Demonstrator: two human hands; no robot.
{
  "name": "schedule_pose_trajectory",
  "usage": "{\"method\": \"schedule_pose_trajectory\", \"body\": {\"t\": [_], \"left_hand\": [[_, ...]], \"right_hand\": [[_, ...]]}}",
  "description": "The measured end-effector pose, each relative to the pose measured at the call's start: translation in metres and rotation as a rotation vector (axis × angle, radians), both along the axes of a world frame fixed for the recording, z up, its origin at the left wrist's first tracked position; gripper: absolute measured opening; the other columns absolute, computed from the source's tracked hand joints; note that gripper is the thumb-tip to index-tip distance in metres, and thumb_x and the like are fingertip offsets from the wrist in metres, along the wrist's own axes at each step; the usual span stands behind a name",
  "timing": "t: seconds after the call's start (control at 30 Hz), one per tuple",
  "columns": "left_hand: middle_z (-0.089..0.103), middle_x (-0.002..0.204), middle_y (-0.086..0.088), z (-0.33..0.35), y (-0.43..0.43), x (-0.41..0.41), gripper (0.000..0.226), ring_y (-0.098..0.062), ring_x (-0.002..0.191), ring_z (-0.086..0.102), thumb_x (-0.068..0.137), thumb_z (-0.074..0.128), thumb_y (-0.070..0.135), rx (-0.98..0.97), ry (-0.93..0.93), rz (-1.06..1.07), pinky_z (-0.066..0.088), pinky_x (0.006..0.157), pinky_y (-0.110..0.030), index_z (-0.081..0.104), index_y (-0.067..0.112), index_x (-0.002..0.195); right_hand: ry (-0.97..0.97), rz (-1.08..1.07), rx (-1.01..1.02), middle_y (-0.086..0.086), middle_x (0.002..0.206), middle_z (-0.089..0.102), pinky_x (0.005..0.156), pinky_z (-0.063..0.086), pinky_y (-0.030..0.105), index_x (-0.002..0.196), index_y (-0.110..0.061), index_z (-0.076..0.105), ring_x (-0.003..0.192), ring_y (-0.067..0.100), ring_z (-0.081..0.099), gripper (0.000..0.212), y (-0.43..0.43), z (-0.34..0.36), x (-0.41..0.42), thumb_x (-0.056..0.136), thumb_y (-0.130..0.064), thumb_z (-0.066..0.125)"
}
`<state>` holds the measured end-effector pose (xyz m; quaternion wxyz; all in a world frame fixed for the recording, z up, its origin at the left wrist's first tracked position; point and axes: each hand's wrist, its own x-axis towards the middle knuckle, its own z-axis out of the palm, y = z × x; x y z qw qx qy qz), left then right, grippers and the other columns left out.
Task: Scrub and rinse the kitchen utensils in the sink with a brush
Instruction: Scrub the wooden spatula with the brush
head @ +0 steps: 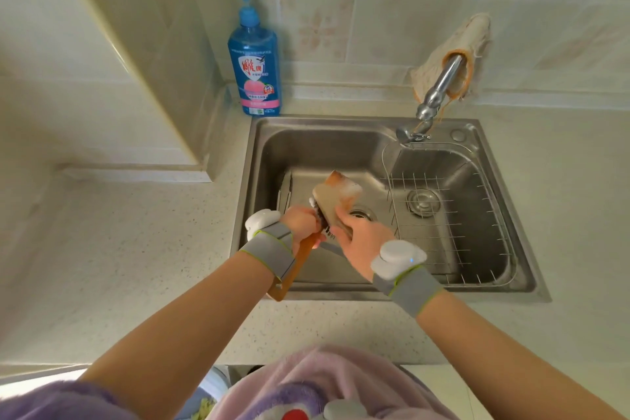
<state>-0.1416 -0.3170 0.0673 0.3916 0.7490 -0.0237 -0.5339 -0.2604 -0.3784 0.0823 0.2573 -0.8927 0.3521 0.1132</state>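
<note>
The left hand (301,220), gripping the brush (300,266), and the right hand (358,232), holding a flat utensil (337,194), block the near middle of the sink (246,181). Behind and left of them the basin lies open. A wire rack (443,232) fills the sink's right part, the faucet (439,85) leans in over its back corner, and a soap bottle (255,58) stands on the table (136,249) at back left.
</note>
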Motion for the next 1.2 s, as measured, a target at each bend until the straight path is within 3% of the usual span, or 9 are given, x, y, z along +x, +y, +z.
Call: {"method": "schedule_pose_trajectory", "body": {"t": [0.2, 0.37, 0.47, 0.6, 0.73, 0.9, 1.0, 1.1, 1.2], "left_hand": [[0.053, 0.070, -0.011, 0.005, 0.001, 0.002, 0.025, -0.017, 0.060, 0.051, 0.095, 0.041, -0.006, -0.037, 0.014, -0.035, 0.046, 0.051, -0.020, 0.052, 0.009, 0.079], [0.059, 0.059, -0.012, 0.006, 0.001, 0.009, 0.014, -0.015, 0.050, 0.052, 0.097, 0.040, -0.003, 0.005, 0.060, -0.080, 0.046, 0.049, -0.021, 0.052, 0.002, 0.104], [0.059, 0.054, -0.013, 0.009, 0.001, 0.005, 0.013, -0.017, 0.057, 0.051, 0.097, 0.040, -0.003, 0.014, 0.108, -0.092, 0.046, 0.049, -0.022, 0.051, 0.004, 0.099], [0.056, 0.068, -0.013, 0.006, 0.002, 0.003, 0.017, -0.018, 0.062, 0.051, 0.098, 0.039, -0.003, 0.020, 0.046, -0.110, 0.045, 0.055, -0.023, 0.054, 0.004, 0.094], [0.053, 0.070, -0.009, 0.004, 0.002, -0.003, 0.023, -0.016, 0.059, 0.050, 0.095, 0.040, -0.006, 0.008, 0.008, -0.121, 0.043, 0.056, -0.021, 0.053, 0.009, 0.081], [0.064, 0.098, -0.025, 0.000, 0.001, 0.003, 0.034, -0.015, 0.060, 0.048, 0.096, 0.040, -0.005, -0.002, -0.006, -0.115, 0.044, 0.057, -0.021, 0.050, -0.006, 0.128], [0.063, 0.059, -0.009, 0.004, 0.002, 0.007, 0.017, -0.016, 0.058, 0.047, 0.099, 0.037, 0.000, 0.011, 0.102, -0.093, 0.043, 0.060, -0.022, 0.052, -0.002, 0.107], [0.057, 0.073, -0.009, 0.003, 0.004, 0.007, 0.026, -0.014, 0.059, 0.050, 0.093, 0.039, -0.010, -0.086, 0.051, -0.050, 0.046, 0.057, -0.020, 0.051, 0.009, 0.081], [0.055, 0.070, -0.007, -0.006, 0.003, 0.013, 0.026, -0.013, 0.053, 0.058, 0.092, 0.040, -0.013, -0.105, 0.069, 0.056, 0.049, 0.058, -0.021, 0.053, 0.008, 0.083]], "right_hand": [[0.060, -0.125, -0.035, 0.015, 0.129, 0.059, 0.092, 0.045, 0.035, 0.145, -0.027, 0.034, 0.118, 0.037, 0.055, 0.047, -0.039, 0.011, 0.009, 0.099, -0.038, 0.037], [0.038, -0.090, 0.003, 0.011, 0.130, 0.060, 0.092, 0.046, 0.034, 0.145, -0.034, 0.032, 0.117, 0.036, 0.056, 0.049, -0.028, 0.002, 0.010, 0.098, -0.044, 0.038], [0.107, -0.192, -0.007, 0.015, 0.135, 0.055, 0.097, 0.043, 0.037, 0.146, -0.026, 0.031, 0.121, 0.037, 0.053, 0.049, -0.050, 0.003, 0.012, 0.099, -0.039, 0.036], [0.025, 0.032, -0.027, 0.010, 0.132, 0.057, 0.093, 0.044, 0.033, 0.141, -0.029, 0.040, 0.119, 0.034, 0.054, 0.045, -0.006, 0.007, 0.006, 0.098, -0.038, 0.041], [0.094, -0.137, -0.014, 0.014, 0.137, 0.053, 0.098, 0.042, 0.036, 0.143, -0.020, 0.037, 0.122, 0.036, 0.052, 0.045, -0.051, 0.010, 0.018, 0.100, -0.034, 0.037], [0.030, 0.013, -0.037, 0.012, 0.126, 0.061, 0.090, 0.047, 0.034, 0.139, -0.028, 0.042, 0.114, 0.035, 0.058, 0.042, -0.001, 0.012, 0.007, 0.098, -0.037, 0.039], [0.069, -0.070, -0.020, 0.012, 0.136, 0.054, 0.096, 0.043, 0.034, 0.144, -0.027, 0.037, 0.122, 0.036, 0.052, 0.046, -0.034, 0.007, 0.020, 0.099, -0.038, 0.039], [0.079, -0.183, -0.022, 0.016, 0.132, 0.056, 0.095, 0.043, 0.037, 0.142, -0.020, 0.037, 0.120, 0.037, 0.053, 0.045, -0.045, 0.012, 0.014, 0.100, -0.034, 0.036], [0.009, -0.046, -0.002, 0.012, 0.125, 0.062, 0.089, 0.046, 0.033, 0.144, -0.027, 0.035, 0.114, 0.035, 0.058, 0.046, 0.006, 0.014, 0.001, 0.099, -0.036, 0.037]]}}
